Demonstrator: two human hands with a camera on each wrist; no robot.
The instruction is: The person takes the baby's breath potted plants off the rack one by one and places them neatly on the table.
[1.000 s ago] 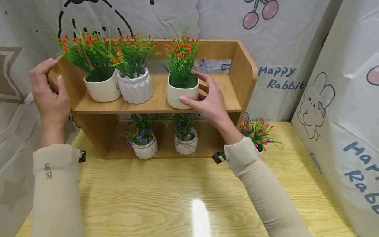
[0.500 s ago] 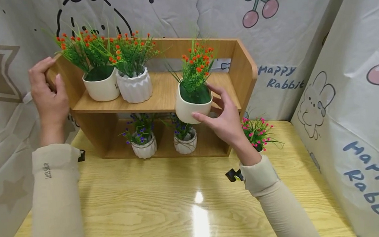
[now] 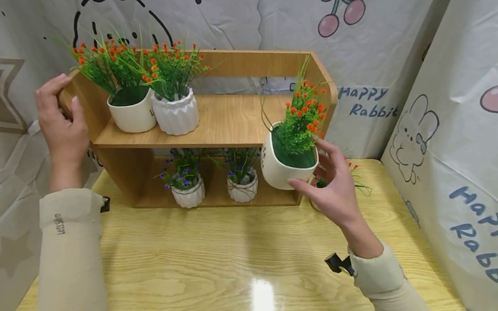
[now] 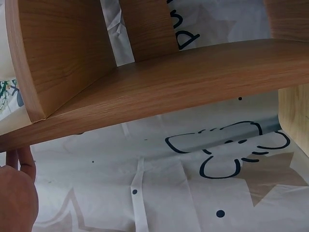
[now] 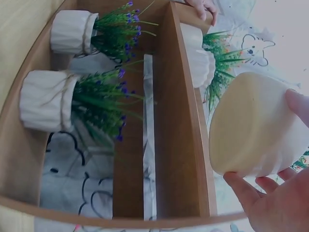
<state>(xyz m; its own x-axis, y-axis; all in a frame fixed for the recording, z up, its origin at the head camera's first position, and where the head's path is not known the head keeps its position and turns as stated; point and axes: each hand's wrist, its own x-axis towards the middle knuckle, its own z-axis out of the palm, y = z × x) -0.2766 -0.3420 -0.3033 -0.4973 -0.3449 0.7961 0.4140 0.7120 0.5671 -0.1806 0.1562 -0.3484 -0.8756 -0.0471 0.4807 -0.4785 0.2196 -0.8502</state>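
Note:
My right hand (image 3: 337,192) holds a potted plant with orange flowers (image 3: 288,176), thumb on the near side and fingers round the right side. The cream pot is tilted, in front of the right end of the wooden shelf (image 3: 228,113). Seen from the right wrist, its pale underside (image 5: 234,125) faces the camera. My left hand (image 3: 63,132) grips the upper edge of the shelf's left side panel. Two more orange-flowered plants stand at the left of the upper board, one in a smooth cream pot (image 3: 131,116), one in a ribbed white pot (image 3: 177,114).
On the lower board are two small white pots with purple flowers, a left one (image 3: 189,193) and a right one (image 3: 243,188). A pink-flowered plant (image 3: 361,186), mostly hidden behind my right hand, is beside the shelf on the wood-grain table (image 3: 187,266). Patterned cloth (image 3: 447,137) hangs round it.
My right hand has lifted the orange-flowered plant off the upper board and brought it right and toward me, tilting it. My left hand has stayed on the shelf's side panel.

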